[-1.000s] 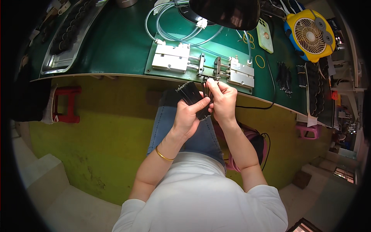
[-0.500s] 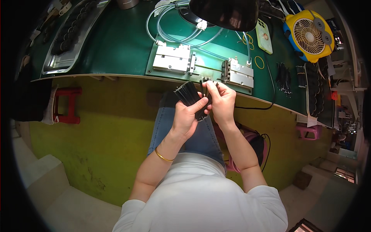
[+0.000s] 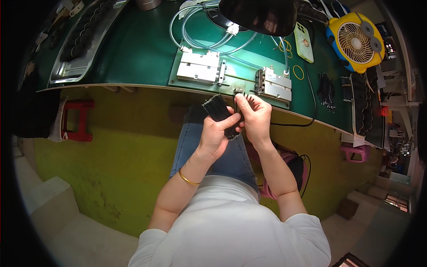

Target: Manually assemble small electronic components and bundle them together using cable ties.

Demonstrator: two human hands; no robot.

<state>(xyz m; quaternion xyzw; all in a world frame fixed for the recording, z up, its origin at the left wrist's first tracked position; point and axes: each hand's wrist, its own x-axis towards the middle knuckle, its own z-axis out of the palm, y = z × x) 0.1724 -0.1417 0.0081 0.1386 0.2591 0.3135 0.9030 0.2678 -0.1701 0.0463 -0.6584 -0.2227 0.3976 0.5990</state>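
My left hand [image 3: 215, 133] is closed around a thick bundle of thin black wires [image 3: 216, 108] with light metallic tips, held over my lap. Close beside it, my right hand [image 3: 255, 116] pinches a few of the same thin black pieces, whose ends [image 3: 253, 103] stick out fanned between its fingers. The two hands nearly touch at the bundle's right side. Just beyond them, at the table's near edge, sits a fixture with two silver pneumatic blocks: the left block [image 3: 198, 66] and the right block [image 3: 276, 85], joined to clear air tubes.
A black lamp shade [image 3: 260, 15] hangs over the fixture. The green table [image 3: 133, 49] carries a metal tray [image 3: 73, 73] of black bundles at left. Toward the right are a phone [image 3: 304, 42], a yellow fan [image 3: 356, 42] and loose black wires [image 3: 327, 91]. A red stool [image 3: 79, 120] stands at left.
The right hand's fingers have shifted slightly, and more black ends now fan out beyond them. The left hand still grips the bundle, its top tilted a little differently.
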